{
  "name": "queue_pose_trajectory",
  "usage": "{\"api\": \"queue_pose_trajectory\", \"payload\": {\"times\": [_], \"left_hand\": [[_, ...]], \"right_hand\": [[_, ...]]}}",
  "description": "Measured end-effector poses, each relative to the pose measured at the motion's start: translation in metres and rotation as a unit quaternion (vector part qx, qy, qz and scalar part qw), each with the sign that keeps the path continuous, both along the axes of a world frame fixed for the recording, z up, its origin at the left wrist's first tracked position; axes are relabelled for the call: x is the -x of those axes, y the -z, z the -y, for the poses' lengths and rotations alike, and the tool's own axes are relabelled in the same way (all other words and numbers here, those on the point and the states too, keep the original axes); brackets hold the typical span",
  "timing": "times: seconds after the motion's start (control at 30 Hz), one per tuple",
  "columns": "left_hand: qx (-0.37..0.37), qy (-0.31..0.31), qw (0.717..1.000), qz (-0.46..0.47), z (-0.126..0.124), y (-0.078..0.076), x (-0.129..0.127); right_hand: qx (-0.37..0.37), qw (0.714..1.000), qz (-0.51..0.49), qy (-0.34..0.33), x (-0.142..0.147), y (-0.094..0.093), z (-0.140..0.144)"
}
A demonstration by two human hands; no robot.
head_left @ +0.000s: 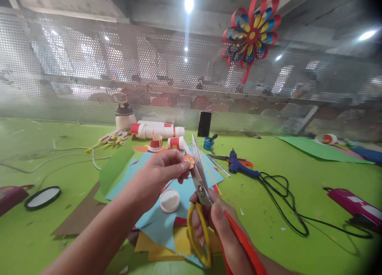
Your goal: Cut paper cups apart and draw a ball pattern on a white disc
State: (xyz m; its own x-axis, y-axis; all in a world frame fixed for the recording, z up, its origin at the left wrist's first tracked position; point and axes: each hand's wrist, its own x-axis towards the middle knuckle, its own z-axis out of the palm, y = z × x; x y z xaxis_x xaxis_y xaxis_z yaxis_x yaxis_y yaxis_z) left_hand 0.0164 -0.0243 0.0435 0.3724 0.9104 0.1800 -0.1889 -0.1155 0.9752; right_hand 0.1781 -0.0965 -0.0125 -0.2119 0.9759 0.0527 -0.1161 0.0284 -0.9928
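Note:
Between the thumb and fingers of my left hand point(168, 167) is a small piece of red paper with yellow lettering point(188, 161). My right hand point(221, 219) grips a pair of scissors point(200, 183) with one yellow and one red handle. The blades point away from me, slightly parted, and the paper piece lies right against them; whether it sits between them I cannot tell. Below my left hand a white round cup bottom point(170, 200) rests on light blue paper point(155, 223). Just beyond the hands are a red and white paper cup point(176, 143) lying down and a cut cup point(155, 143).
Stacked paper cups point(158, 130), a sprayer bottle point(124, 116), a phone point(204, 124) and a blue jar point(208, 144) line the back. To the right lie a blue glue gun point(243, 165) with its looped cord point(277, 203) and a purple case point(356, 203). A paper flower point(252, 34) hangs above.

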Motion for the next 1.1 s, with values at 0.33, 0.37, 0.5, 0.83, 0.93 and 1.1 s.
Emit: {"api": "queue_pose_trajectory", "payload": {"times": [0.33, 0.37, 0.5, 0.83, 0.93, 1.1], "left_hand": [[-0.003, 0.016, 1.0, -0.002, -0.002, 0.002, 0.003], [-0.004, 0.017, 1.0, -0.001, -0.002, 0.002, 0.004], [-0.006, 0.018, 1.0, 0.001, -0.002, 0.0, 0.004], [-0.007, 0.024, 1.0, 0.018, -0.002, -0.003, 0.006], [-0.012, 0.032, 0.999, 0.016, -0.003, -0.003, 0.007], [-0.012, 0.034, 0.999, 0.009, -0.004, -0.004, 0.009]], "right_hand": [[-0.003, 1.0, -0.002, 0.004, -0.001, 0.004, 0.0], [0.002, 1.0, -0.004, 0.007, -0.001, 0.004, 0.001], [0.005, 1.0, -0.004, 0.013, -0.001, 0.005, 0.001], [-0.028, 0.999, 0.018, -0.021, -0.006, 0.012, -0.002], [-0.017, 1.0, 0.019, -0.007, -0.004, 0.007, 0.0], [-0.012, 1.0, 0.022, -0.002, -0.003, 0.004, 0.002]]}}
